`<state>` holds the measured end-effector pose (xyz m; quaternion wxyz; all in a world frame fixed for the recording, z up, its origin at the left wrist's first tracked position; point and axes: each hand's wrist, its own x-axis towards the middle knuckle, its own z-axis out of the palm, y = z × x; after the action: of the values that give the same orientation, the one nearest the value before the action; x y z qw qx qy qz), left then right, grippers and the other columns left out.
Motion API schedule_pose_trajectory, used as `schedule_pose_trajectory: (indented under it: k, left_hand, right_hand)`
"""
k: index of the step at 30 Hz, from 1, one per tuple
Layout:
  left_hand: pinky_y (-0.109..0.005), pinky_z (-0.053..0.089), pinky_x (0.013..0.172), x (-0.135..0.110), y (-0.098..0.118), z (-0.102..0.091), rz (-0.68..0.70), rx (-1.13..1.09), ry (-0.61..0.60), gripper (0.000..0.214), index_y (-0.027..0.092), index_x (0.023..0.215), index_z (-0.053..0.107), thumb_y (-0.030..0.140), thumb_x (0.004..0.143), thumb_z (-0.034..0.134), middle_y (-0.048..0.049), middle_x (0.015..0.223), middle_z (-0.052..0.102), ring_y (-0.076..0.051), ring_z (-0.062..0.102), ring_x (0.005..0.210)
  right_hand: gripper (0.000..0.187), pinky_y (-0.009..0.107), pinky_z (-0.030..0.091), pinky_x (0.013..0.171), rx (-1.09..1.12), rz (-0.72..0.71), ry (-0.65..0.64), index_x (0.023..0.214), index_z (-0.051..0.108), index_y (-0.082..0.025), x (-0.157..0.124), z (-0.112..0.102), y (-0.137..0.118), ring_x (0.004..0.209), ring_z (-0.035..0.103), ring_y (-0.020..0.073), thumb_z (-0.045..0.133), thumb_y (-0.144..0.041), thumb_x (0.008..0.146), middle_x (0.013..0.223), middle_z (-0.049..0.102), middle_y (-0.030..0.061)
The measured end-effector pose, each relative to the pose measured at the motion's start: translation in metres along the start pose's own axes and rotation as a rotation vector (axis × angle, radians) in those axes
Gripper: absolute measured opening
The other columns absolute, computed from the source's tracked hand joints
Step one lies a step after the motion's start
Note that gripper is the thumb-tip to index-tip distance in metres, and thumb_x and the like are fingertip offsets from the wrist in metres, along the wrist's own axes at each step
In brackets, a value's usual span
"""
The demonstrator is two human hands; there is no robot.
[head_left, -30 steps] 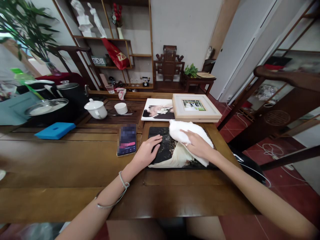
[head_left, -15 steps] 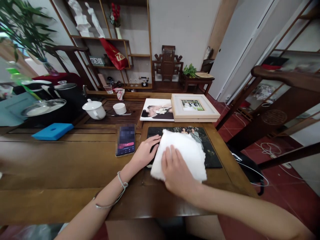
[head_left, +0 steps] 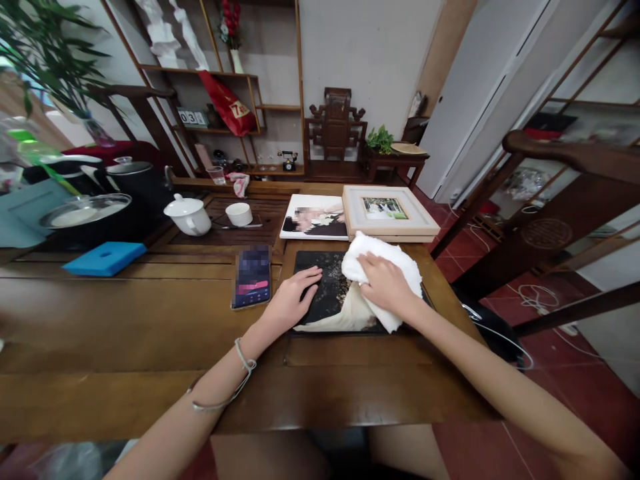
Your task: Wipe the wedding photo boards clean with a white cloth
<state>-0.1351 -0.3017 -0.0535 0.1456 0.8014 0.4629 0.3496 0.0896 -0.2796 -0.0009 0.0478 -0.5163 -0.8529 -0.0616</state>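
A dark wedding photo panel [head_left: 330, 277] lies flat on the wooden table in front of me. A pale gown's train shows along its lower part. My right hand [head_left: 386, 285] presses a bunched white cloth [head_left: 407, 265] onto its right half, fingers bent over the cloth. The cloth hides the people in the picture. My left hand [head_left: 294, 297] rests at the panel's left edge, its fingers stretched out and nothing in them. A phone [head_left: 251, 277] with a lit screen lies just left of that hand.
Behind the panel are a white-edged photo print [head_left: 315, 219] and a pale framed photo [head_left: 390, 213]. Farther left stand a white lidded cup [head_left: 187, 215], a small white bowl [head_left: 239, 214], a blue block [head_left: 105, 259] and dark pots. A wooden chair [head_left: 550, 227] stands right of the table.
My right hand has slid the white cloth up and to the right, bunching it. The panel's left and lower parts are now uncovered. My left hand has stayed in place.
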Motion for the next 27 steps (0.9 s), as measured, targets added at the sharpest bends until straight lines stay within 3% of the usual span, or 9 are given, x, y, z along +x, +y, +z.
schedule_pose_trajectory:
  k: [2,5,8,11,13,16,19,23,27]
  left_hand:
    - [-0.046,0.044,0.108,0.000,-0.001,0.000,0.003,0.001,-0.001,0.033,0.014,0.116,0.068,0.021,0.093,0.046,-0.0122,0.128,0.065,-0.026,0.058,0.122]
    - [-0.047,0.044,0.108,0.000,-0.001,0.000,0.006,0.011,-0.012,0.034,0.013,0.117,0.068,0.021,0.093,0.045,-0.0131,0.128,0.064,-0.026,0.058,0.123]
    - [-0.047,0.045,0.107,0.001,0.001,-0.002,-0.004,0.008,-0.032,0.034,0.015,0.116,0.069,0.018,0.091,0.045,-0.0123,0.129,0.064,-0.027,0.058,0.123]
    - [-0.045,0.047,0.105,0.001,0.002,-0.005,-0.008,-0.020,-0.061,0.036,0.018,0.115,0.070,0.014,0.088,0.046,-0.0108,0.131,0.062,-0.028,0.057,0.123]
    - [-0.045,0.048,0.104,0.001,0.002,-0.006,-0.002,-0.034,-0.064,0.036,0.019,0.115,0.069,0.014,0.087,0.047,-0.0104,0.131,0.062,-0.027,0.057,0.124]
    - [-0.047,0.045,0.107,0.002,0.000,-0.004,-0.010,-0.035,-0.036,0.034,0.018,0.116,0.069,0.019,0.090,0.047,-0.0101,0.129,0.064,-0.026,0.058,0.123]
    - [-0.048,0.043,0.109,0.002,-0.001,-0.001,-0.039,-0.053,-0.019,0.033,0.016,0.116,0.069,0.024,0.091,0.048,-0.0109,0.127,0.065,-0.026,0.058,0.124]
    - [-0.049,0.042,0.109,0.003,-0.002,-0.001,-0.102,-0.114,-0.010,0.032,0.017,0.114,0.069,0.028,0.089,0.052,-0.0102,0.126,0.066,-0.026,0.057,0.124]
    - [-0.048,0.044,0.107,0.004,-0.002,-0.006,-0.159,-0.187,-0.029,0.034,0.015,0.114,0.070,0.030,0.087,0.055,-0.0116,0.126,0.066,-0.027,0.059,0.122]
  right_hand:
    - [0.054,0.045,0.035,0.106,-0.017,0.012,0.004,0.130,0.051,0.002,-0.001,0.006,-0.008,0.127,0.046,0.0360,0.050,-0.016,0.079,0.134,0.053,0.0259]
    - [0.065,0.052,0.028,0.110,-0.070,-0.059,0.024,0.134,0.043,0.012,-0.026,0.012,-0.041,0.132,0.037,0.0441,0.055,-0.016,0.077,0.138,0.045,0.0347]
    - [0.069,0.056,0.027,0.110,-0.092,-0.265,0.083,0.136,0.040,0.013,-0.065,0.012,-0.078,0.132,0.037,0.0463,0.055,-0.019,0.076,0.140,0.041,0.0363]
    - [0.074,0.054,0.027,0.111,-0.022,-0.410,0.075,0.138,0.039,0.010,-0.088,0.005,-0.088,0.134,0.034,0.0452,0.057,-0.024,0.074,0.144,0.039,0.0335]
    - [0.074,0.051,0.030,0.111,0.061,-0.431,0.017,0.138,0.041,0.005,-0.084,0.001,-0.078,0.135,0.034,0.0421,0.058,-0.025,0.073,0.145,0.041,0.0289]
    - [0.070,0.047,0.033,0.110,0.106,-0.311,-0.038,0.138,0.045,0.002,-0.059,-0.001,-0.050,0.135,0.037,0.0381,0.057,-0.021,0.073,0.143,0.045,0.0247]
    - [0.065,0.049,0.036,0.107,-0.003,-0.128,-0.017,0.134,0.047,0.008,-0.034,0.001,-0.038,0.131,0.041,0.0404,0.057,-0.017,0.074,0.139,0.048,0.0303]
    - [0.061,0.054,0.040,0.099,-0.176,-0.108,0.049,0.126,0.048,0.019,-0.029,0.006,-0.071,0.120,0.052,0.0456,0.055,-0.018,0.078,0.127,0.051,0.0416]
    - [0.053,0.056,0.042,0.096,-0.352,-0.207,0.136,0.119,0.057,0.016,-0.046,0.010,-0.126,0.110,0.059,0.0447,0.047,-0.020,0.082,0.118,0.060,0.0368]
